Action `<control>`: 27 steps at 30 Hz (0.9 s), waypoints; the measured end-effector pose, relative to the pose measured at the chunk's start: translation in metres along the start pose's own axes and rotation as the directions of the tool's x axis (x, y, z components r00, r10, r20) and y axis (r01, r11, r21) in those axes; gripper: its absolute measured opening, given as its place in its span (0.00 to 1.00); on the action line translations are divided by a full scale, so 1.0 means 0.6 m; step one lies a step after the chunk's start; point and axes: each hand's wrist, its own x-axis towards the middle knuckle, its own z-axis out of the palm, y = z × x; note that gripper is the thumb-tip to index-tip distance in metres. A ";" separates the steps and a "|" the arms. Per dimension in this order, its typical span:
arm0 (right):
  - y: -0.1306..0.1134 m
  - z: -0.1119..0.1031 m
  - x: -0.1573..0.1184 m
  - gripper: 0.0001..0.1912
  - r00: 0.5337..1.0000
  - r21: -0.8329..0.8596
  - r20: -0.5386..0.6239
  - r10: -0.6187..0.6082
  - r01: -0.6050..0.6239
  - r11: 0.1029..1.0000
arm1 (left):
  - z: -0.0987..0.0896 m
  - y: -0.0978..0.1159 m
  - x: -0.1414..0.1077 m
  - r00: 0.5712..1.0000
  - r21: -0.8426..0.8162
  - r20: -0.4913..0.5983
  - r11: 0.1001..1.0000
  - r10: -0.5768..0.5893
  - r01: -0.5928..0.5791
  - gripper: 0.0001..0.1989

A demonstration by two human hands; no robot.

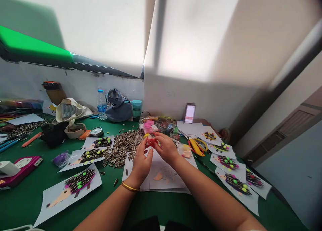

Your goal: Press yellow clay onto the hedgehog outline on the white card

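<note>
A small, shiny red packet [152,142], perhaps soft clay in clear wrap, is between my hands above the white paper. My right hand [167,149] pinches it from the right. My left hand [141,162], with a gold bangle at the wrist, has its fingertips against the left side; its exact grip is partly hidden. Below lies a white sheet [176,184] with a peach, pointed head shape [158,176] and small peach pieces beside a pencilled outline. Striped sunflower seeds [123,145] are heaped left of my hands. Just beyond, pink packets [148,126] lie among clear bags.
Finished hedgehog pictures lie left [77,185] and right [235,184]. Yellow-handled scissors [197,147] rest at the right. A phone [190,113] leans on the wall. Along the back stand a water bottle [101,105], a blue-grey bag [118,108] and a teal-lidded cup [137,110].
</note>
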 end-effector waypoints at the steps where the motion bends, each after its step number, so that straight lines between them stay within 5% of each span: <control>1: -0.004 -0.003 -0.007 0.08 1.000 0.002 0.026 0.015 -0.015 1.000 | 0.000 0.001 -0.002 1.000 0.030 0.012 0.999 0.012 -0.012 0.25; 10: -0.014 -0.021 -0.058 0.08 0.983 0.069 0.074 0.169 -0.174 0.982 | 0.012 0.024 -0.016 0.977 0.071 0.179 0.989 0.115 -0.129 0.14; 15: -0.010 -0.025 -0.079 0.11 0.973 0.160 0.028 0.231 -0.232 0.959 | 0.014 0.022 -0.014 0.988 -0.003 0.152 1.000 0.030 -0.029 0.16; 19: -0.003 -0.029 -0.089 0.16 0.975 0.180 0.003 0.221 -0.218 0.959 | 0.011 0.014 -0.011 0.982 0.024 0.186 1.000 -0.003 -0.002 0.19; 27: -0.009 -0.026 -0.097 0.14 0.988 0.216 -0.030 0.152 -0.142 0.966 | 0.002 0.038 -0.014 0.943 0.172 0.319 0.972 0.095 -0.157 0.13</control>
